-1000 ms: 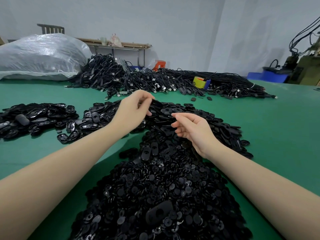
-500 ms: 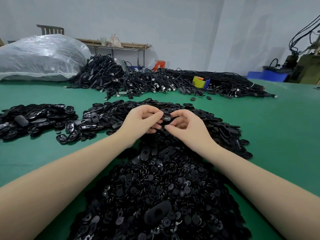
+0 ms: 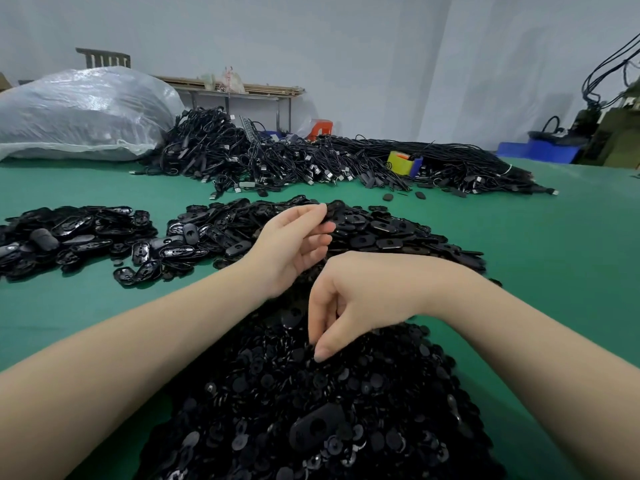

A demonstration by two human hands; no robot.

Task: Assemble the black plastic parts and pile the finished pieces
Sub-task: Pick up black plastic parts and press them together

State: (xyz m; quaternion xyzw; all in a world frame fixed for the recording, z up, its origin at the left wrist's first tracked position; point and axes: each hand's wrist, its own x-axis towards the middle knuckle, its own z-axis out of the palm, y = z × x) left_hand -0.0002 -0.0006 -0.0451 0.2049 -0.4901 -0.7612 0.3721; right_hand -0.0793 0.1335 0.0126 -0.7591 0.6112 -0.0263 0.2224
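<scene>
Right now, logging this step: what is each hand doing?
Left hand: fingers reach onto the oval-parts pile; a grip cannot be told.
Right hand: fingertips pinching into the small round parts; hold unclear.

Pale grey-white wall [image 3: 346, 46] is running across the back, meeting a second wall panel [image 3: 536, 64] at a vertical seam right of centre. Light is falling flat and even, source not visible. Green bench [image 3: 554, 271] is filling the foreground out to its far edge. A wooden shelf on metal legs [image 3: 235, 90] is standing against the back wall, bags sitting on top. A slatted wooden chair back [image 3: 104, 57] is poking up at far left. Blue plastic crates [image 3: 540, 151] are sitting past the bench's far right corner, beside an olive-green machine [image 3: 613, 133] with black cables [image 3: 609, 64] hanging above it.
</scene>
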